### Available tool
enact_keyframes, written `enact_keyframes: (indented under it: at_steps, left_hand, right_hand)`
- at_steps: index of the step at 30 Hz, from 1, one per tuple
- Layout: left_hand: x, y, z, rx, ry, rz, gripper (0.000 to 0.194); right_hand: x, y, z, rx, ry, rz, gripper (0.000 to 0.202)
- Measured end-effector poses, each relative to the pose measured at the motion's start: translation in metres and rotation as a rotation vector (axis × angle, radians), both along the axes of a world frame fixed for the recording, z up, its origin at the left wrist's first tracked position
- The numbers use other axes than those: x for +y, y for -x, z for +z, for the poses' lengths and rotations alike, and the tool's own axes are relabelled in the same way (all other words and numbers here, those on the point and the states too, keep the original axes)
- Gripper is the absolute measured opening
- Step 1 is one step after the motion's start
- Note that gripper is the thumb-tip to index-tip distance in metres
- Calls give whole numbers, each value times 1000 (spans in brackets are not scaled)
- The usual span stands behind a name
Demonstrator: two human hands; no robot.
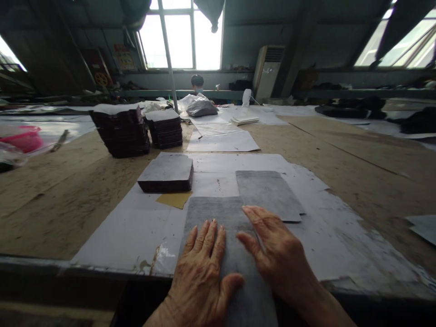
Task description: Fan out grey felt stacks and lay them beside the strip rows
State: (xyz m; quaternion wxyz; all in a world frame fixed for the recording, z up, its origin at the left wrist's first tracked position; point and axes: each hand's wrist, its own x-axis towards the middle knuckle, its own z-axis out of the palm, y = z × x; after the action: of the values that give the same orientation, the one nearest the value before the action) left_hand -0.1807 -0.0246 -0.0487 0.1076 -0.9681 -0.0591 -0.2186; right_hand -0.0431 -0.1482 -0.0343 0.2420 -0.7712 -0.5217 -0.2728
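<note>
A long grey sheet (218, 209) lies on white paper and reaches past the table's front edge toward me. My left hand (204, 272) rests flat on it, fingers stretched out and thumb spread. On its right side is my right hand (275, 250), with extended fingers and the thumb apart, touching the sheet near its right edge. Just behind the right hand lie more grey pieces (267, 193), slightly fanned. To the left, beyond my left hand, sits a low stack of grey-topped dark pieces (166, 173), with a yellow-brown card (174, 199) partly under it.
Two taller dark stacks (121, 131) (165, 129) stand at the back left. A pink basin (23, 138) is at the far left. Beyond are white sheets (223, 138), a plastic bag (201, 107) and a person's head (197, 81). Another grey piece (424, 227) lies at the right.
</note>
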Motion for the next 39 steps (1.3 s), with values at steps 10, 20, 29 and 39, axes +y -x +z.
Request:
enact_keyframes:
  at_steps: [10,20,29,39]
  left_hand:
    - [-2,29,6,-115,-208,16,63]
    - [25,26,3,-199,-199,-7,42]
    - [57,3,9,-245,48,43,23]
    - [53,2,4,-195,222,58,19]
  right_hand:
    - [-6,9,-4,-178,239,101,54]
    - [-16,-18,3,168,110,94,35]
    - [-21,-112,22,427,55,-655,41]
    - [3,-148,56,819,293,-725,44]
